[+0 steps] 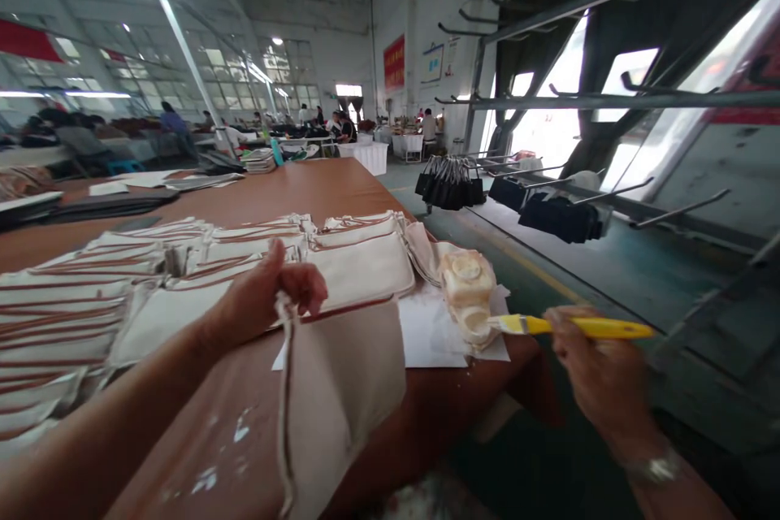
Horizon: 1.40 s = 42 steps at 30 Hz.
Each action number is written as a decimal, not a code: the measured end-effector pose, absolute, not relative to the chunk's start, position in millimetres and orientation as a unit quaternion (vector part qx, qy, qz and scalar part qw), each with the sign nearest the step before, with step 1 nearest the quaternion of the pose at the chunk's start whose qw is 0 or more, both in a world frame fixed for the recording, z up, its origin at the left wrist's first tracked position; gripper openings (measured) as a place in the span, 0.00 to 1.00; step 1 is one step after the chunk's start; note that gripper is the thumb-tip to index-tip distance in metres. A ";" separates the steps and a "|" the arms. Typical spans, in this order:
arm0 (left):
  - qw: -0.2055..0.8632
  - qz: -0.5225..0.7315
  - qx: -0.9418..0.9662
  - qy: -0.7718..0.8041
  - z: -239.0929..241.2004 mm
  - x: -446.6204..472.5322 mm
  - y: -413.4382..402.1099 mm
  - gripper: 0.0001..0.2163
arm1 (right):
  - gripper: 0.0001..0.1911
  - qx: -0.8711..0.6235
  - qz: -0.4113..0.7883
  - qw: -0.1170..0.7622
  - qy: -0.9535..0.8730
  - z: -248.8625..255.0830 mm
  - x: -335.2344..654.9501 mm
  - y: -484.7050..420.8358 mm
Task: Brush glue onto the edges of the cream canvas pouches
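We're taking the cream plastic container crusted with pale residue (466,280) as reference: it's sitting at the near right corner of a long table under a smooth brown cover (322,179), partly over flat white paper sheets (420,333).

Our right hand (600,374), wearing a metallic wristwatch (659,467), is hovering right of the container, fingers wrapping round a flat brush with a yellow handle (566,327). Its pale bristles are pointing left into the container's near open part; we can't tell how deep they're dipping.

Our left hand (286,288) is working left of the container: thumb sticking up, other fingers curling in and gripping the upper left corner of a flat cream panel with brown edging (347,374). That panel is hanging left of the container and nearer to us.

Rows of cream flat pieces with brown trim (359,260) are lying left of the container. White smears (240,426) are marking the cover, nearer to us and left of it.

Beyond it to the right, black fabric pieces (451,187) are hanging on a grey metal rack with hooked arms (621,101)
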State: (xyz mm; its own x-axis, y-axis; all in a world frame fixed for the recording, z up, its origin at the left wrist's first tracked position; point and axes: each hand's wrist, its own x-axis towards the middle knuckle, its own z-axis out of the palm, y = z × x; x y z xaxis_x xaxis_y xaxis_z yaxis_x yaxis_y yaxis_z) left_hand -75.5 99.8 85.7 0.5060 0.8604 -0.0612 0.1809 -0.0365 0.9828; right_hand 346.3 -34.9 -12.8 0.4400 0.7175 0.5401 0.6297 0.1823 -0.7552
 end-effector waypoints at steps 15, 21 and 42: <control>0.141 -0.019 0.765 0.628 -110.0 -72.3 108.5 0.22 | 0.19 -0.632 0.107 0.452 -0.620 -103.1 358.5 53.4; 0.152 -0.045 0.758 0.632 -112.3 -61.3 120.1 0.16 | 0.15 -0.598 0.079 0.467 -0.646 -95.4 360.7 35.1; 0.301 0.033 0.745 0.594 -100.5 -45.2 102.7 0.06 | 0.17 -0.530 0.344 0.708 -0.316 -67.5 310.1 -12.8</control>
State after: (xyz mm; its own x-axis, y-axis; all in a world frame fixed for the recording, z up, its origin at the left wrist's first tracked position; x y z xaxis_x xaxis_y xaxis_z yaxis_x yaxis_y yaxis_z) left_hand -45.2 102.7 -100.5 0.2912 0.9058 -0.3079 0.8658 -0.1126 0.4876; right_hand 310.1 -12.8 -67.5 0.5637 0.8219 0.0820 -0.1534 0.2017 -0.9674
